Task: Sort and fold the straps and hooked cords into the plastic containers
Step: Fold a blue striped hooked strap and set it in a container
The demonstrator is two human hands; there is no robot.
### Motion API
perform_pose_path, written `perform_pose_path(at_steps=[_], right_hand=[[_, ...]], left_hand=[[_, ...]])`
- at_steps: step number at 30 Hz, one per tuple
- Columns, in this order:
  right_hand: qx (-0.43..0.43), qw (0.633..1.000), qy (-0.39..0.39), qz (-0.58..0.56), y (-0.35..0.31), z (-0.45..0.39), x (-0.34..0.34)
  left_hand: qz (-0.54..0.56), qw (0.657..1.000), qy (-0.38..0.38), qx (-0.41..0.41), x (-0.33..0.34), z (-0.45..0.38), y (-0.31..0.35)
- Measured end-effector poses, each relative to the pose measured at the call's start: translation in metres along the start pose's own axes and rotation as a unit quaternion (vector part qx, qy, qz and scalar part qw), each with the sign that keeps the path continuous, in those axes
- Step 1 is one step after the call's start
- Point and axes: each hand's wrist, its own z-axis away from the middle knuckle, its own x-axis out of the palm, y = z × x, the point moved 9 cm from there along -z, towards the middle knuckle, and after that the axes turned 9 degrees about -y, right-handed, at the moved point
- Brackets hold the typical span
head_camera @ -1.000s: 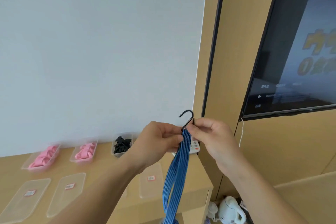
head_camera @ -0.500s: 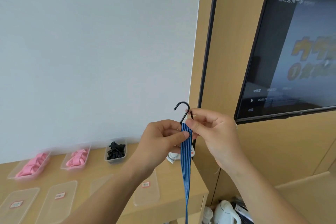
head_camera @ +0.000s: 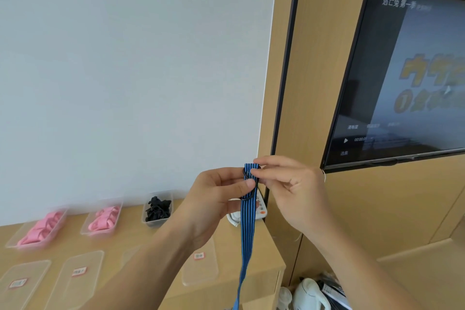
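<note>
Two hands work one blue striped cord (head_camera: pixel 247 211), held up in the air above the right end of the table (head_camera: pixel 254 277) and hanging down past its front edge. The left hand (head_camera: pixel 214 199) pinches the folded top of the cord between thumb and fingers; the right hand (head_camera: pixel 289 191) pinches it from the other side, at the black hook (head_camera: pixel 247 185) folded down against the band.

The likely trouble, as I judge it: the cord looks elastic, so if either pinch loosens the fold may spring open and the hook swing free or catch a finger. The hanging tail could also snag the table's front edge.

Counting, largest first: one table. Four clear lids (head_camera: pixel 198 262) with red-edged labels lie along its front edge, one partly hidden behind the left arm. Three open boxes sit along the back edge: two hold pink straps (head_camera: pixel 41 230), one (head_camera: pixel 158 210) holds black pieces. One white device (head_camera: pixel 260 210) rests at the back right corner.
</note>
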Motion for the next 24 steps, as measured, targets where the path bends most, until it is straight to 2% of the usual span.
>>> perform_pose_path(at_steps=[3, 6, 10, 13, 16, 21, 24], right_hand=[[0.082, 0.990, -0.012, -0.114, 0.008, 0.005, 0.006], [0.215, 0.936, -0.049, -0.274, 0.021, 0.008, 0.020], [0.278, 0.911, -0.120, -0.279, 0.025, 0.007, 0.029], [0.272, 0.907, -0.096, -0.306, 0.025, 0.006, 0.026], [0.248, 0.922, -0.042, -0.296, 0.025, 0.002, 0.013], [0.170, 0.970, 0.029, -0.170, 0.011, 0.000, -0.004], [0.067, 0.993, 0.063, -0.069, -0.007, 0.006, -0.008]], left_hand=[[-0.004, 1.000, 0.016, 0.006, -0.002, 0.003, 0.001], [-0.022, 0.998, 0.051, 0.017, -0.004, 0.006, 0.006], [-0.084, 0.991, 0.100, 0.013, -0.007, 0.008, 0.010], [-0.090, 0.992, 0.092, -0.002, -0.003, 0.008, 0.006], [-0.128, 0.988, 0.071, -0.037, 0.000, 0.009, -0.004], [-0.095, 0.990, 0.061, -0.082, 0.003, 0.012, -0.016], [-0.023, 0.994, 0.038, -0.098, 0.008, 0.011, -0.022]])
